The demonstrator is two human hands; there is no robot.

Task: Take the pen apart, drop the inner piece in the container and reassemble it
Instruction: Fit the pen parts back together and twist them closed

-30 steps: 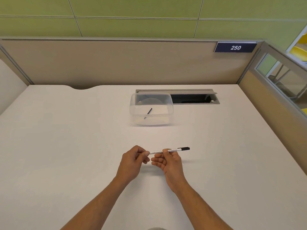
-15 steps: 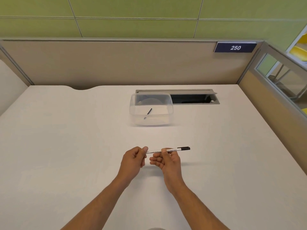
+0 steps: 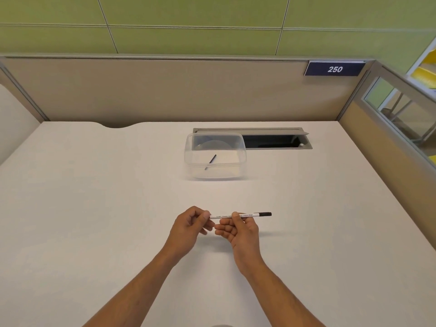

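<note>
while both forearms reach up from 6 o'clock, the left hand (image 3: 188, 226) sits just left of centre, fingers curled in, with thumb and forefinger pinched on the left end of the pen (image 3: 240, 215). whether they grip a loose end piece or the barrel itself is too small to tell. the pen lies level above the desk (image 3: 94, 208), white barrel with dark print, black tip pointing to 3 o'clock. the right hand (image 3: 238, 230) is palm up and half open; its thumb presses the barrel near the middle against the forefinger behind, while the other fingers hang loose and slightly spread below. the two hands are just beside each other, fingertips nearly touching.

toward 12 o'clock from the hands, well apart from them, stands the clear box (image 3: 215, 158) with no lid on, and the thin dark inner piece (image 3: 210, 162) lies slanted on its floor. at the box's 2 o'clock, touching its far corner, a cable slot (image 3: 273, 140) opens in the white desk. a beige partition (image 3: 141, 90) rises behind, bearing a blue plate (image 3: 334, 69) marked 250 at 1 o'clock, with a green wall (image 3: 188, 20) above. at 3 o'clock a glazed side panel (image 3: 401, 107) closes the cubicle.
</note>
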